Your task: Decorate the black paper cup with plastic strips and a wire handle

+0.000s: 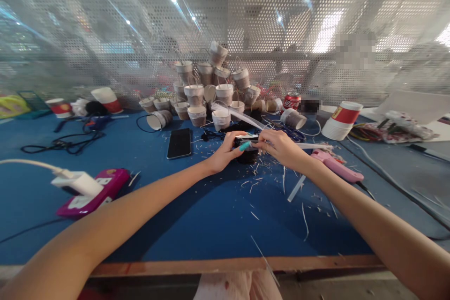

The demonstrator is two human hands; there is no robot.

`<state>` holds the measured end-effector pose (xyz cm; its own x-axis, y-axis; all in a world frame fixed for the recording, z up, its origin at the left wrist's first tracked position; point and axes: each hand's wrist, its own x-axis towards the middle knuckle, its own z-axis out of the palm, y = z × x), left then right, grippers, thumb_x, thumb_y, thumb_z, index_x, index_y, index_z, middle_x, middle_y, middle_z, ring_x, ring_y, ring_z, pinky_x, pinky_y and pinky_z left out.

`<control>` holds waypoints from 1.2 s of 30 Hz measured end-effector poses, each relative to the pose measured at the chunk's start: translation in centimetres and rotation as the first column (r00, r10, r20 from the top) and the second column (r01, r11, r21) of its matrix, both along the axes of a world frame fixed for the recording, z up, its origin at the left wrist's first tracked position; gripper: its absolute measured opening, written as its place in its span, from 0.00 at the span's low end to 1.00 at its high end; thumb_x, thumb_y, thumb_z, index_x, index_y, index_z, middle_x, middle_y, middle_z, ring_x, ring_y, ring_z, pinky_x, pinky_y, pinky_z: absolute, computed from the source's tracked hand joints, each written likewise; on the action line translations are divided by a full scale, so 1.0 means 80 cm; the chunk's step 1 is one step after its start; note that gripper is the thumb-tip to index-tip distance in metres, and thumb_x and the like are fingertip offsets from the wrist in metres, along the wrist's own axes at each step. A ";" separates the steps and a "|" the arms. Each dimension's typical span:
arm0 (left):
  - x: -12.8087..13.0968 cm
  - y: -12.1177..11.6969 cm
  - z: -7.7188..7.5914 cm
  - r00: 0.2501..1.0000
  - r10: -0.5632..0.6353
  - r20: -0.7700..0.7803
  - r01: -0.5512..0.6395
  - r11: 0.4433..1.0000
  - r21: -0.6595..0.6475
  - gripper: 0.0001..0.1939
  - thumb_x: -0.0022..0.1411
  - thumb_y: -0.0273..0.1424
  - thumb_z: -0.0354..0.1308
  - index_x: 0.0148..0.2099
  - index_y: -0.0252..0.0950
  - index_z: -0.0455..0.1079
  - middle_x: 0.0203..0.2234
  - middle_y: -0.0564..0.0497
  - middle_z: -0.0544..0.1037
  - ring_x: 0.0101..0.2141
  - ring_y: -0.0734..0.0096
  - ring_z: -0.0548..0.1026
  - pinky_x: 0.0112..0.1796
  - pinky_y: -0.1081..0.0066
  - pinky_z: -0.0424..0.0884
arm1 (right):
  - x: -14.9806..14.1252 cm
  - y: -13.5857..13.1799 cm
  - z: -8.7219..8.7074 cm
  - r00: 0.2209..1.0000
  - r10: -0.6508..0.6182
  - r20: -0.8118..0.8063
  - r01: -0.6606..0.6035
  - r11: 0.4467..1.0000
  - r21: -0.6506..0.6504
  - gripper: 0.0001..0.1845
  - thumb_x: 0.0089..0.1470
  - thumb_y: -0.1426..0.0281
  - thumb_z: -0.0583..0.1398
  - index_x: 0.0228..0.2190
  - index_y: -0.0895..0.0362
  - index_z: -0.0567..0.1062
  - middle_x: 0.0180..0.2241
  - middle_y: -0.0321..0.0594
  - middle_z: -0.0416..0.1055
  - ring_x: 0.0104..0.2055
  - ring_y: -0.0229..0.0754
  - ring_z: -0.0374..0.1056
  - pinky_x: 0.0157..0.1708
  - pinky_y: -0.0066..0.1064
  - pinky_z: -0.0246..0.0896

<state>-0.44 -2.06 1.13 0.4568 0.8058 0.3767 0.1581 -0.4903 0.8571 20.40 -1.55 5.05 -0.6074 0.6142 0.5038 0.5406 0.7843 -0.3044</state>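
A small piece [253,144] is being held between the fingertips of the left hand [225,153] and the right hand [280,147], just above the worktop [211,215]; the fingers are covering most of it, so its full shape is not showing. A long, translucent whitish strip [242,117] is slanting away from the right hand's fingers toward the far left, looking straight and glossy; whether it is joining the small piece is unclear. A second pale strip [314,146] is pointing rightward from behind the right hand, nearly level. Directly beneath the fingertips, a black object [248,156] is lying partly hidden.
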 end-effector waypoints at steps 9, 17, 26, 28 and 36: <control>0.025 -0.003 -0.001 0.970 0.229 0.081 -0.233 0.971 0.043 0.19 0.62 0.47 0.46 0.38 0.37 0.65 0.37 0.50 0.66 0.44 0.65 0.63 0.51 0.60 0.58 | -0.003 -0.003 0.001 0.999 -0.031 0.017 0.032 0.999 -0.018 0.12 0.55 0.74 0.55 0.21 0.56 0.62 0.23 0.36 0.65 0.28 0.38 0.60 0.31 0.30 0.52; 0.032 -0.004 -0.003 0.949 0.310 0.059 -0.316 0.936 0.154 0.18 0.64 0.46 0.44 0.37 0.37 0.63 0.36 0.50 0.65 0.42 0.68 0.64 0.47 0.66 0.60 | -0.004 -0.003 0.003 0.999 -0.043 0.010 0.044 0.997 -0.056 0.15 0.58 0.70 0.55 0.20 0.56 0.63 0.22 0.36 0.66 0.27 0.37 0.61 0.31 0.30 0.53; 0.030 -0.001 -0.005 0.952 0.300 0.055 -0.305 0.936 0.177 0.19 0.64 0.47 0.42 0.33 0.38 0.62 0.34 0.51 0.64 0.41 0.69 0.63 0.45 0.67 0.60 | 0.003 0.005 -0.002 1.000 0.012 -0.019 -0.013 0.999 -0.053 0.11 0.56 0.72 0.55 0.22 0.56 0.63 0.24 0.36 0.65 0.27 0.36 0.61 0.30 0.29 0.53; 0.030 0.000 -0.005 0.951 0.304 0.062 -0.310 0.936 0.164 0.19 0.64 0.47 0.43 0.33 0.37 0.61 0.34 0.51 0.63 0.40 0.69 0.63 0.45 0.67 0.60 | 0.006 0.008 -0.004 0.999 0.034 -0.015 -0.035 0.997 -0.063 0.11 0.56 0.70 0.56 0.23 0.57 0.64 0.24 0.36 0.66 0.28 0.36 0.61 0.30 0.29 0.54; 0.030 -0.003 -0.005 0.960 0.267 0.080 -0.275 0.954 0.117 0.19 0.64 0.47 0.43 0.36 0.37 0.62 0.34 0.51 0.65 0.40 0.69 0.64 0.45 0.67 0.61 | 0.009 0.009 -0.005 0.999 -0.010 -0.053 0.004 0.994 -0.110 0.15 0.52 0.63 0.61 0.19 0.57 0.67 0.21 0.35 0.68 0.26 0.36 0.62 0.29 0.29 0.54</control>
<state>1.98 -2.31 0.72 0.2001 0.8406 0.5033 0.2484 -0.5405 0.8038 21.15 -0.82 4.66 -0.5766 0.6717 0.4652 0.5266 0.7408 -0.4169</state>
